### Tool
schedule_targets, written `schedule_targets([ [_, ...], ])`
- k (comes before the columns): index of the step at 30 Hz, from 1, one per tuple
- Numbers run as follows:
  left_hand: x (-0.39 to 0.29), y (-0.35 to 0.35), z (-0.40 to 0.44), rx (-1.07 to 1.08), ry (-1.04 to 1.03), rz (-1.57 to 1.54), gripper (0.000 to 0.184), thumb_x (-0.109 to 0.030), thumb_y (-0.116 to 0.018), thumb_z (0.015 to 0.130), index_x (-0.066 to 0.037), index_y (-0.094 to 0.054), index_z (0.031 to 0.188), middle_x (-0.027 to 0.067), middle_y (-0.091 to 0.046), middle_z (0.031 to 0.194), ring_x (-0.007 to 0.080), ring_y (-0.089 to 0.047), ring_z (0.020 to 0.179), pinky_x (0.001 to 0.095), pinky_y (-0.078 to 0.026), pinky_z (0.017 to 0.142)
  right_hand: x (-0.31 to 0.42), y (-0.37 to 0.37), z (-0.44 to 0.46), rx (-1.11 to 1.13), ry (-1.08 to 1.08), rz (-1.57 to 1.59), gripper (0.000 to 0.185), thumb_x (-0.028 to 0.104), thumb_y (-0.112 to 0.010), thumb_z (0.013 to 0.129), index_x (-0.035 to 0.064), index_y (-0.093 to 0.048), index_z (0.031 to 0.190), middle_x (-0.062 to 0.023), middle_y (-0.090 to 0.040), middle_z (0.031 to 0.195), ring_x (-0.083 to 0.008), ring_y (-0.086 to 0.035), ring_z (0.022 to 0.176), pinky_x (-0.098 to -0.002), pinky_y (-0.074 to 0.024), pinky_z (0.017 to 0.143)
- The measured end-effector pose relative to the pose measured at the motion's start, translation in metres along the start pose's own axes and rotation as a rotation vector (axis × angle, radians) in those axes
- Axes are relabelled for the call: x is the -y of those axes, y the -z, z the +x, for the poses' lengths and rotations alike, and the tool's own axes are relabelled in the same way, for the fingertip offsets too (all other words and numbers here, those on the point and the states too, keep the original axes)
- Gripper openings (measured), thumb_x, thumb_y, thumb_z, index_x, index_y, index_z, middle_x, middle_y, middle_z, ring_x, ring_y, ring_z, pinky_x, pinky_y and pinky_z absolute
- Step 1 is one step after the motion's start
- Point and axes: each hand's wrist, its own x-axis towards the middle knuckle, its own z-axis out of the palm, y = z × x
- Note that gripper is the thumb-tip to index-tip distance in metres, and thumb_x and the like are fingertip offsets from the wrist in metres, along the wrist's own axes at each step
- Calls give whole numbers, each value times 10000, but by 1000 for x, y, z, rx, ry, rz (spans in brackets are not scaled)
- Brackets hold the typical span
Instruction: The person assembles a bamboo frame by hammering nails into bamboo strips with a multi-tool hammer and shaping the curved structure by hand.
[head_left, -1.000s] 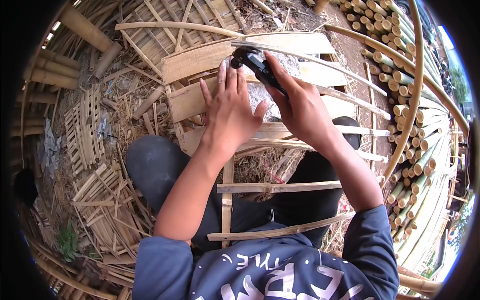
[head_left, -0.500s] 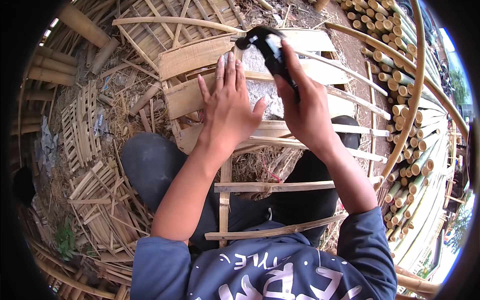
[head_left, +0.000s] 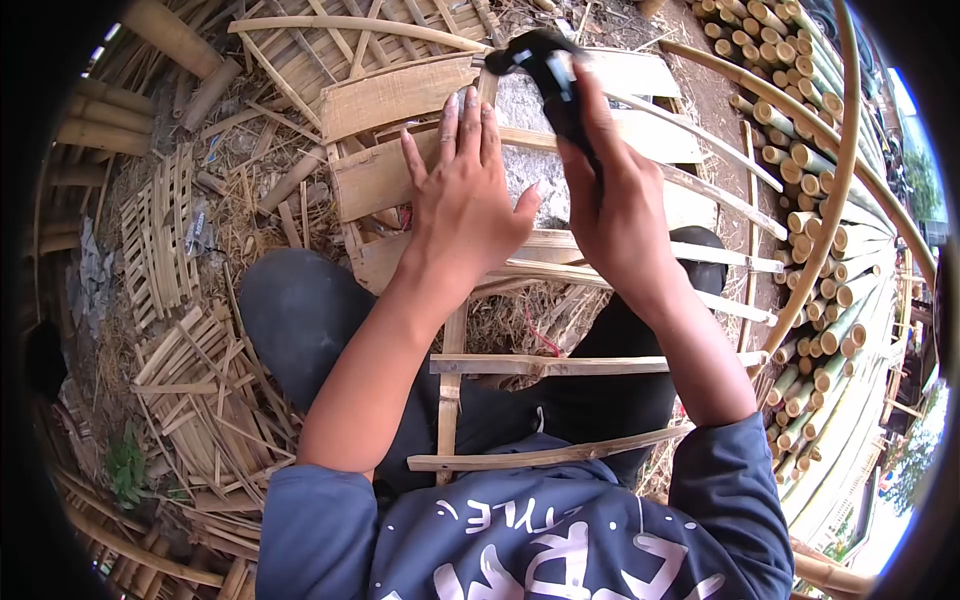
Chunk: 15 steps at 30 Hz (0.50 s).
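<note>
Landmark: rough grey-white slab (head_left: 515, 105), partly covered by a pale tan bamboo lattice of wide flat slats and thin strips (head_left: 380, 185). Lattice lies across the slab, runs out to both sides of it and extends on the near side over the person's lap.

Left hand (head_left: 468, 205): palm down over the lattice at the slab's left edge, fingers straight and slightly fanned, thumb stuck out over the slab. Right hand (head_left: 622, 195): above the slab's right part, fingers wrapped around the handle of a black hammer with a dark curved head (head_left: 552, 85). Hammer head is over the slab's far end, beyond the left fingertips; can't tell if it touches the bamboo.

Around it: stacked yellow-green round bamboo poles (head_left: 820, 260) well right of the slab, loose pile of split tan bamboo scraps (head_left: 205, 390) to its near left, crisscrossed bamboo panel (head_left: 345, 65) to its far left.
</note>
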Motion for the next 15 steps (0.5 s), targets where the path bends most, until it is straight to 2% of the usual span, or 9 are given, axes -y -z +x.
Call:
schedule_targets([
  [1, -3, 10, 2, 132, 36, 61, 879, -439, -570, 908, 80, -237, 1534, 213, -206, 1633, 326, -159, 1530, 642, -74, 1201, 4, 10, 8, 390, -97, -235, 602, -11, -558, 955, 30, -359, 1522, -261, -698, 920, -421, -709, 809, -395, -547, 717],
  [5, 1, -3, -2, -41, -15, -27, 860, -416, -586, 897, 89, -268, 1517, 250, -281, 1591, 355, -174, 1523, 647, -96, 1194, -1, 0, 5, -134, 108, -10, 630, -13, -576, 939, 107, -389, 1529, -262, -683, 878, -428, -694, 778, -423, -536, 697],
  [6, 1, -1, -1, -36, -25, -6, 876, -427, -587, 897, 85, -254, 1525, 245, -259, 1602, 352, -171, 1525, 648, -95, 1193, 5, 3, 6, -111, 34, 43, 622, -10, -584, 937, 126, -414, 1519, -270, -678, 894, -438, -687, 791, -426, -537, 707],
  [7, 2, 2, 0, -7, -2, 9, 880, -433, -583, 898, 83, -249, 1527, 242, -249, 1608, 349, -169, 1526, 648, -94, 1192, 9, 12, 10, 219, -127, -161, 599, -8, -582, 943, 104, -422, 1509, -271, -685, 952, -427, -689, 795, -407, -545, 716],
  [9, -1, 5, 1, 68, 18, 26, 888, -444, -575, 900, 81, -239, 1532, 235, -228, 1619, 343, -167, 1528, 649, -92, 1192, -6, 5, 10, 263, -14, -138, 622, 22, -612, 937, 124, -405, 1515, -234, -674, 843, -437, -668, 744, -480, -506, 643],
  [11, 1, -3, -1, -8, 0, -7, 877, -445, -563, 907, 89, -248, 1526, 221, -200, 1633, 326, -149, 1533, 649, -70, 1198, -2, 0, 6, -106, 77, 21, 615, 11, -609, 929, 123, -425, 1505, -242, -663, 834, -446, -665, 757, -475, -504, 651],
  [13, 1, 1, -1, -9, -10, 9, 871, -445, -562, 911, 80, -247, 1530, 217, -194, 1636, 325, -143, 1535, 649, -70, 1200, 8, 7, 5, 95, -69, -47, 580, 13, -577, 957, 110, -422, 1508, -285, -691, 948, -452, -684, 853, -349, -531, 705],
  [14, -1, 6, 2, 46, 21, 34, 868, -447, -557, 916, 78, -245, 1532, 213, -194, 1638, 323, -139, 1536, 649, -70, 1201, -3, 6, 5, 326, -44, -141, 575, 21, -574, 963, 104, -420, 1511, -261, -694, 892, -374, -705, 755, -334, -529, 693],
  [15, -4, 11, 2, 121, 37, 52, 865, -450, -552, 920, 75, -243, 1534, 208, -193, 1639, 320, -135, 1537, 649, -70, 1202, -1, 6, 6, 312, -56, -133, 576, 17, -578, 959, 97, -424, 1507, -262, -691, 889, -401, -693, 745, -337, -530, 701],
])
